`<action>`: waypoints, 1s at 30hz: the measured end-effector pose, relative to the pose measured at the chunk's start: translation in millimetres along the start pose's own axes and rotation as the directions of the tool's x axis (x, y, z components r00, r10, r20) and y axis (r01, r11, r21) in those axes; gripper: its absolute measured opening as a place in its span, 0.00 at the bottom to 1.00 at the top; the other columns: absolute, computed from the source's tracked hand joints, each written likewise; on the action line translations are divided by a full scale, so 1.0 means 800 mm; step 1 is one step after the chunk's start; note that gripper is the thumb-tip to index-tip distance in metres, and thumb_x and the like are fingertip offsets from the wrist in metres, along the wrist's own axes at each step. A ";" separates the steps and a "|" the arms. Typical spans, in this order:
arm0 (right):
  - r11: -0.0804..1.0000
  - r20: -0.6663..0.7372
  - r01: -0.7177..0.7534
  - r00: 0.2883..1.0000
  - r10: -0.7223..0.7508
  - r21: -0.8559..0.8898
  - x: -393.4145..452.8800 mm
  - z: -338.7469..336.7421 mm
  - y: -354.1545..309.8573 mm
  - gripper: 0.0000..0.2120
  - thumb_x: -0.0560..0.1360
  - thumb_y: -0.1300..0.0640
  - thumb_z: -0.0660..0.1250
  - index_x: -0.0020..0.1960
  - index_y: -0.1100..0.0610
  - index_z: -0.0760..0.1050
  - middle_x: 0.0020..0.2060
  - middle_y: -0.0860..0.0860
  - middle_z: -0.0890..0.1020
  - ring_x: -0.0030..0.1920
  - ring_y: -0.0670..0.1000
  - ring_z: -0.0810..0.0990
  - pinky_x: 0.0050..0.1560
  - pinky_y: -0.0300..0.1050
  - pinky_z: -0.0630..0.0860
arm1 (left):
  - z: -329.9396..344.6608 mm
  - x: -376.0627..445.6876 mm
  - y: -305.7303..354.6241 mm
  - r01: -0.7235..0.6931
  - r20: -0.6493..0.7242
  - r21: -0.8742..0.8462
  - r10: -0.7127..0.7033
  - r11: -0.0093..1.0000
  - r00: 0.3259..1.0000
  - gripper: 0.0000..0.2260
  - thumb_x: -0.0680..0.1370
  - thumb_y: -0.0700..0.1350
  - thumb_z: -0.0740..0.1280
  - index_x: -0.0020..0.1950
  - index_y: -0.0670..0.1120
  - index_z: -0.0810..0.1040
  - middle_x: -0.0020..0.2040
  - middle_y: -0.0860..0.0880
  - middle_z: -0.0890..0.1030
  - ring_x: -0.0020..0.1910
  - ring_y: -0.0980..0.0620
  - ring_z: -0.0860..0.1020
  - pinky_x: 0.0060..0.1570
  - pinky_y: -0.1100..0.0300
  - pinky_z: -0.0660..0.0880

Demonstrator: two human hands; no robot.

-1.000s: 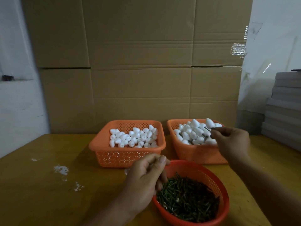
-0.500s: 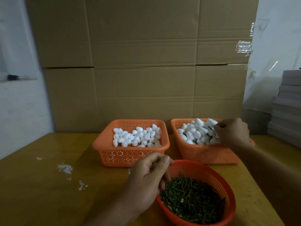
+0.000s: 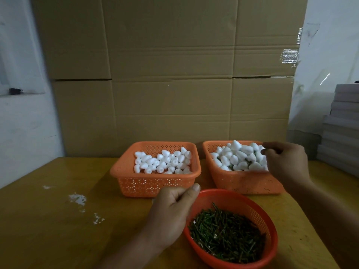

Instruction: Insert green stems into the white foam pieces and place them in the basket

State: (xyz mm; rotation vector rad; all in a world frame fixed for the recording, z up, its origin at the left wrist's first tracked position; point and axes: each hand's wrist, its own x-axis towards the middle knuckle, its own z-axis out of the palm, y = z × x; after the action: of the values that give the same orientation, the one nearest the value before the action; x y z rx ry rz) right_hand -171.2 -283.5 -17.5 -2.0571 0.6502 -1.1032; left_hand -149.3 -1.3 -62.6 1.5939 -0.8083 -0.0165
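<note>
Right hand (image 3: pixel 285 164) has drawn back from the heaped basket (image 3: pixel 244 181).

We see our left hand (image 3: pixel 173 206) and right hand (image 3: pixel 283 162) bare, forearms uncovered to the frame edge, no sleeves, rings, watch or gloves.

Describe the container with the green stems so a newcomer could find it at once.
Start at the yellow wooden table before the big cardboard wall. Two rectangular orange baskets of white foam pieces stand at the back; nearer the viewer sits the round red-orange bowl. It alone is round and holds dark green stems.
</note>
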 end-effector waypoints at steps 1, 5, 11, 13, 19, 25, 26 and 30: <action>0.999 0.007 -0.006 1.000 0.006 0.040 -0.008 -0.002 -0.004 0.14 0.77 0.63 0.64 0.59 0.53 0.82 0.49 0.52 0.86 0.34 0.54 0.82 0.36 0.54 0.81 | -0.001 0.001 0.000 0.001 -0.010 -0.002 -0.001 1.000 1.000 0.23 0.77 0.59 0.62 0.27 0.47 0.67 0.24 0.52 0.64 0.25 0.54 0.63 0.30 0.58 0.64; 0.983 0.050 0.008 0.999 -0.017 0.184 -0.050 -0.011 -0.021 0.13 0.78 0.61 0.67 0.59 0.48 0.82 0.45 0.46 0.86 0.36 0.43 0.83 0.31 0.42 0.75 | -0.010 0.007 0.003 -0.022 -0.049 0.030 0.023 0.999 0.999 0.16 0.79 0.56 0.61 0.34 0.50 0.73 0.24 0.56 0.67 0.24 0.58 0.63 0.27 0.63 0.62; 0.979 0.334 0.190 0.920 -0.205 0.077 -0.114 -0.016 -0.036 0.15 0.76 0.52 0.69 0.62 0.42 0.78 0.42 0.40 0.86 0.37 0.47 0.84 0.38 0.42 0.79 | -0.044 0.043 -0.008 0.027 -0.184 0.235 0.017 0.972 0.983 0.06 0.81 0.44 0.65 0.48 0.54 0.78 0.30 0.53 0.75 0.29 0.53 0.71 0.33 0.53 0.71; 0.968 0.403 0.248 0.884 -0.236 0.021 -0.122 -0.013 -0.037 0.17 0.76 0.49 0.69 0.63 0.41 0.77 0.43 0.37 0.85 0.39 0.44 0.84 0.44 0.41 0.79 | -0.057 0.065 -0.007 0.047 -0.208 0.358 0.031 0.932 0.978 0.06 0.80 0.43 0.66 0.47 0.54 0.79 0.37 0.55 0.80 0.32 0.56 0.76 0.38 0.52 0.77; 0.932 0.386 0.362 0.864 -0.321 -0.034 -0.131 -0.013 -0.041 0.17 0.75 0.51 0.70 0.63 0.43 0.78 0.40 0.35 0.83 0.49 0.39 0.79 0.52 0.47 0.78 | -0.085 0.142 -0.010 0.174 -0.076 0.619 -0.162 0.765 0.984 0.05 0.79 0.44 0.66 0.46 0.47 0.82 0.43 0.50 0.84 0.42 0.50 0.83 0.50 0.49 0.80; 0.929 0.348 0.361 0.883 -0.315 -0.075 -0.133 -0.018 -0.045 0.18 0.74 0.53 0.72 0.62 0.44 0.79 0.41 0.38 0.83 0.45 0.42 0.79 0.49 0.50 0.77 | -0.094 0.193 -0.025 0.196 0.065 0.905 -0.577 0.378 0.814 0.12 0.79 0.50 0.67 0.56 0.45 0.81 0.53 0.46 0.83 0.52 0.46 0.82 0.46 0.54 0.79; 0.931 0.356 0.356 0.883 -0.306 -0.084 -0.134 -0.018 -0.045 0.17 0.74 0.52 0.72 0.63 0.43 0.79 0.42 0.39 0.83 0.44 0.42 0.80 0.49 0.51 0.78 | -0.096 0.198 -0.028 0.182 0.056 0.937 -0.644 0.298 0.763 0.14 0.78 0.52 0.67 0.59 0.46 0.80 0.56 0.47 0.82 0.54 0.46 0.82 0.47 0.54 0.79; 0.935 0.360 0.340 0.889 -0.283 -0.104 -0.132 -0.019 -0.046 0.17 0.74 0.50 0.70 0.62 0.42 0.78 0.43 0.40 0.83 0.42 0.43 0.81 0.48 0.53 0.79 | -0.106 0.211 -0.043 0.234 0.029 0.952 -0.823 0.195 0.568 0.20 0.77 0.52 0.70 0.67 0.48 0.77 0.65 0.48 0.78 0.58 0.46 0.81 0.60 0.48 0.78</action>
State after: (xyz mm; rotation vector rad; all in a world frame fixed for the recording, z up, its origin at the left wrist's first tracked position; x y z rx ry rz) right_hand -234.9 -191.7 -36.0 -2.4844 0.2452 -0.8485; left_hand 32.1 -13.2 -1.9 3.0103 -0.5697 -0.7950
